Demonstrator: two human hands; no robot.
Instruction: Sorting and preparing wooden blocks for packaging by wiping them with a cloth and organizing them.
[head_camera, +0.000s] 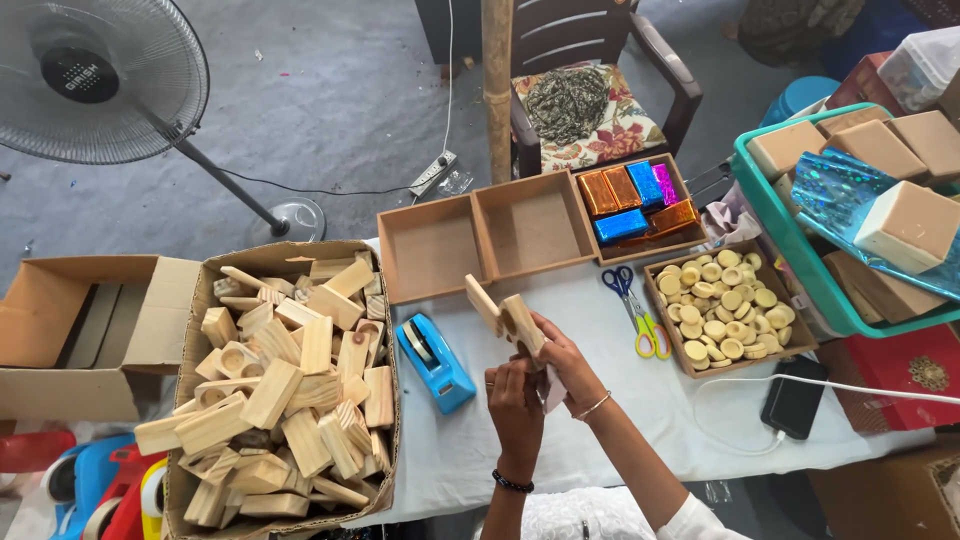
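Note:
My left hand (514, 400) and my right hand (566, 362) are together above the white table (470, 450), both gripping pale wooden pieces (505, 318) that stick up to the upper left. A small pale cloth or paper (552, 392) shows between the hands. A blue tape dispenser (434, 360) lies just left of my hands. Beyond them sits a wooden tray with three compartments (535, 232); its right one holds several shiny foil-wrapped blocks (635, 202), the other two hold nothing.
A cardboard box of wooden pieces (285, 385) stands at the left, an open carton (75, 335) beyond it. Scissors (638, 310), a tray of round pale discs (722, 305), a charging phone (794, 398) and a green crate of blocks (860, 190) lie right. Fan (95, 75) and chair (590, 95) behind.

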